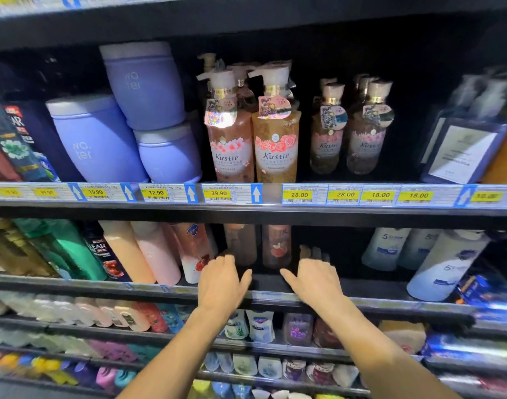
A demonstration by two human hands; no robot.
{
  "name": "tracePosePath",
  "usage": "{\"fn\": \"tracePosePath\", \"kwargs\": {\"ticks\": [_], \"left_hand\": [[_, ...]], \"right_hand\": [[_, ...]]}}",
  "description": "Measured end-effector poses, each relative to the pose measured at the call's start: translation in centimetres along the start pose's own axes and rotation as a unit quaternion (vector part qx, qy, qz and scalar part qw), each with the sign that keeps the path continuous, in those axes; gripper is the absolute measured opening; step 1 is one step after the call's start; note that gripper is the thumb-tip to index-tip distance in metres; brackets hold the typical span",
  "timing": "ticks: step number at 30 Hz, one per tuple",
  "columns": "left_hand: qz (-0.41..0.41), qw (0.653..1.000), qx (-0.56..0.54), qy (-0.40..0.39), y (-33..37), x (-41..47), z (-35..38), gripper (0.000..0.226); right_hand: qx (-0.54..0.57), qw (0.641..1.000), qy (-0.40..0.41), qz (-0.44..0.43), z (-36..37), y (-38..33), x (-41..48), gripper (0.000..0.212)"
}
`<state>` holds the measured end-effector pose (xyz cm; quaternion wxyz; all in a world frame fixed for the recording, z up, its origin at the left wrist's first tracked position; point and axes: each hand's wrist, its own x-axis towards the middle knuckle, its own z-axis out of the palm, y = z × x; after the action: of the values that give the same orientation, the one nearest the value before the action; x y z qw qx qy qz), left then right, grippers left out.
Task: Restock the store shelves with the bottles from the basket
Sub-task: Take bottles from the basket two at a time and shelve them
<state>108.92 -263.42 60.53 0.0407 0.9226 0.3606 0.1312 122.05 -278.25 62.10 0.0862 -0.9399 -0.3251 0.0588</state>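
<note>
Both my hands reach into the second shelf (pixel 376 286) from the top of the view. My left hand (pixel 222 280) and my right hand (pixel 315 279) hover side by side, fingers spread and relaxed, holding nothing. Just behind them stand two brownish bottles, one (pixel 240 243) above my left hand and one with a red flower label (pixel 276 244) between the hands. I cannot tell whether my fingertips touch them. On the shelf above stand two Kustie pump bottles (pixel 253 131) at the front edge. No basket is in view.
Purple tubs (pixel 117 122) stand left of the Kustie bottles, more Kustie bottles (pixel 350 131) to the right. Pink and peach bottles (pixel 148 254) crowd the left of the second shelf, white bottles (pixel 436 260) the right. Price tags (pixel 219 193) line the shelf edge. Lower shelves hold pouches.
</note>
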Motion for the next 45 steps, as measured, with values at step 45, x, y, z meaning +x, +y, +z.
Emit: {"fn": "tracePosePath", "kwargs": {"ticks": [45], "left_hand": [[0.142,0.984,0.007,-0.11,29.3,-36.6,1.2,0.061]], "right_hand": [[-0.073,0.996,0.037,0.035,-0.2,30.8,-38.8,0.068]]}}
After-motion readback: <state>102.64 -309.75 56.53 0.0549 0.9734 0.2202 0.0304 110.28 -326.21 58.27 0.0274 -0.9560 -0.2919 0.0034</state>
